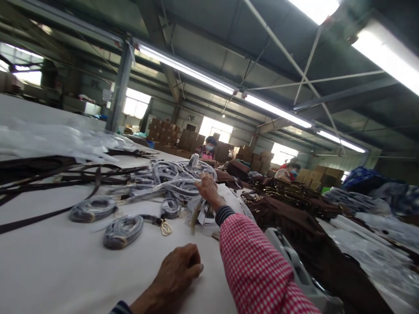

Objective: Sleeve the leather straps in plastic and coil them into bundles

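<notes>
My right hand [208,190] reaches forward to the right edge of a heap of grey plastic-wrapped straps [163,172]. Its fingers are closed on one wrapped strap there, though the fingertips are partly hidden. Nearer to me, my left hand [179,271] rests low over the white table [65,266], its fingers curled in and nothing visible in them. To its left lie coiled wrapped straps [123,231], one with a gold metal clasp [166,227] beside it. Small pale tags and strips [203,213] lie beneath my right wrist.
Dark brown straps [81,179] and clear plastic bags [55,141] lie at left. Brown bags [291,222] with gold frames pile up at right, beside a grey device [294,261]. Two people sit farther back, one in a face mask [209,148]. Cardboard boxes [163,133] stand behind.
</notes>
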A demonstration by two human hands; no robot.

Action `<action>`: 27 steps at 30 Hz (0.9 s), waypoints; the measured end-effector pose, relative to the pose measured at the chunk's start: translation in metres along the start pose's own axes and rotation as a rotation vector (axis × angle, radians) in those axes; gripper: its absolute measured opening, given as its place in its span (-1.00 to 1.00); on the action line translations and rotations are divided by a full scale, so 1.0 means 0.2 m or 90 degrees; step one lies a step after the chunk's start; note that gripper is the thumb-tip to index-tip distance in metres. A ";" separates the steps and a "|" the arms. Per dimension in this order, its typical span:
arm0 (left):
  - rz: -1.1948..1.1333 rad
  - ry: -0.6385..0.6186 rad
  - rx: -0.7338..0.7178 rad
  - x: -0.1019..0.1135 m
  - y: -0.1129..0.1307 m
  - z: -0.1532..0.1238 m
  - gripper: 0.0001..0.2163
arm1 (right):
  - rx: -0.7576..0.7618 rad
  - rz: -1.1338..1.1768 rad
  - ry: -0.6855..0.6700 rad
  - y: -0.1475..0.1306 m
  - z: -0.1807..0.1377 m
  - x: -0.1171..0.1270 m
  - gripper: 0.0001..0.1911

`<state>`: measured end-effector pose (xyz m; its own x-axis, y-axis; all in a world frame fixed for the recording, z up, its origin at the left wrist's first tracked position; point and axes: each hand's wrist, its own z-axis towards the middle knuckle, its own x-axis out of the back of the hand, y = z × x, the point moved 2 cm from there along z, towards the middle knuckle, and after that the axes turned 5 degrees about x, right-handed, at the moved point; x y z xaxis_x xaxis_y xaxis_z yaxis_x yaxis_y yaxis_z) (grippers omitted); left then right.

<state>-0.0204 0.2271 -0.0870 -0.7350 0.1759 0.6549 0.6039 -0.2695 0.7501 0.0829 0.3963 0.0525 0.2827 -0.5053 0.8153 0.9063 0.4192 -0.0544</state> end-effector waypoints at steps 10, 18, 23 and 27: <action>0.010 0.077 -0.056 -0.02 -0.01 0.00 -0.86 | 0.125 -0.060 -0.198 -0.13 -0.19 -0.18 -0.81; -0.695 -0.018 0.051 0.13 0.04 0.00 -0.41 | 0.204 -0.074 -0.170 -0.20 -0.98 0.42 -0.83; -0.814 0.055 0.114 0.13 0.12 -0.13 -0.74 | 0.257 -0.063 -0.141 -0.20 -1.46 0.49 -0.78; -0.883 0.071 0.161 0.06 0.14 -0.26 -0.92 | 0.374 -0.011 -0.127 -0.26 -1.82 0.47 -0.80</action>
<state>-0.0277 0.1715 -0.0625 -0.7816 0.0761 -0.6191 -0.5895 0.2343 0.7731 0.1769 0.0533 -0.0778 0.1547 -0.3889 0.9082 0.5700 0.7860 0.2395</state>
